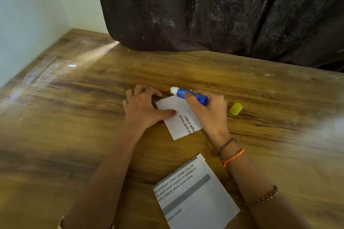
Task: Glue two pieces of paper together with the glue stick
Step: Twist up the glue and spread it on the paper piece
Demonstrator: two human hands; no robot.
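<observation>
A small white piece of paper (179, 117) with black print lies mid-table. My left hand (143, 106) presses down on its left edge, thumb on the sheet. My right hand (206, 111) grips a blue glue stick (188, 95), uncapped, its white tip pointing left just past the paper's far corner. Whether the tip touches the paper I cannot tell. A larger printed piece of paper (195, 195) lies nearer me, apart from both hands. The yellow cap (236, 108) rests on the table to the right of my right hand.
The wooden table (74, 117) runs to a pale wall on the left. A dark crumpled plastic sheet (214, 9) hangs along the table's far edge. Bracelets circle my right wrist and forearm.
</observation>
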